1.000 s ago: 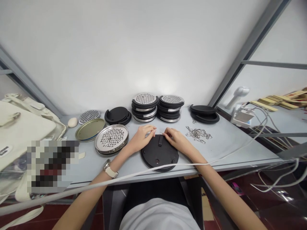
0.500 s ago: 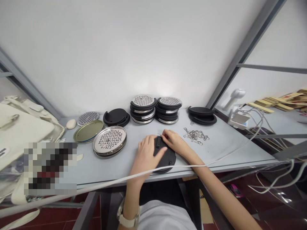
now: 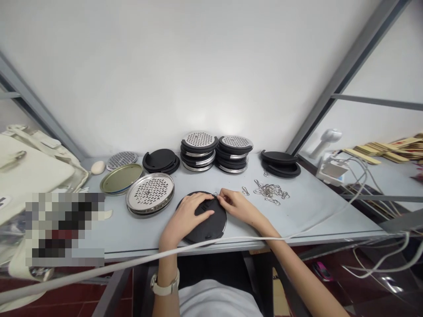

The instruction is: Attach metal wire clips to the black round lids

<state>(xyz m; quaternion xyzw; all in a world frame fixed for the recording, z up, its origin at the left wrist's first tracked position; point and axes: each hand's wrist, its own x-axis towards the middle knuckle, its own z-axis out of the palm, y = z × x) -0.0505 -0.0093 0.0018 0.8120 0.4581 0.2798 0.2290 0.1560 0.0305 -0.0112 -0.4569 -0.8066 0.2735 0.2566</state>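
A black round case (image 3: 211, 226) lies near the table's front edge, tilt hard to judge. Across it lies my left hand (image 3: 188, 213), fingers bent over the top near a short black strap (image 3: 207, 204), thumb apart on the face. At the far rim, my right hand (image 3: 238, 206) has thumb and forefinger pinched together. A small wire ring (image 3: 215, 193) shows by those fingertips; what they grip is hidden. Just beyond the right hand lies one metal snap hook (image 3: 245, 190), with a pile of similar hooks (image 3: 271, 190) farther right.
Two stacks of black cases with perforated metal plates (image 3: 199, 139) stand by the wall. Left are black covers (image 3: 161, 161), a grater-like plate (image 3: 150, 193) and gold lids (image 3: 121, 178). More black covers (image 3: 280, 163) sit right. A white cable (image 3: 238, 239) crosses in front.
Both hands and the black case have shifted left along the table. More of the case's face shows, and the single hook beside my right hand is now uncovered.
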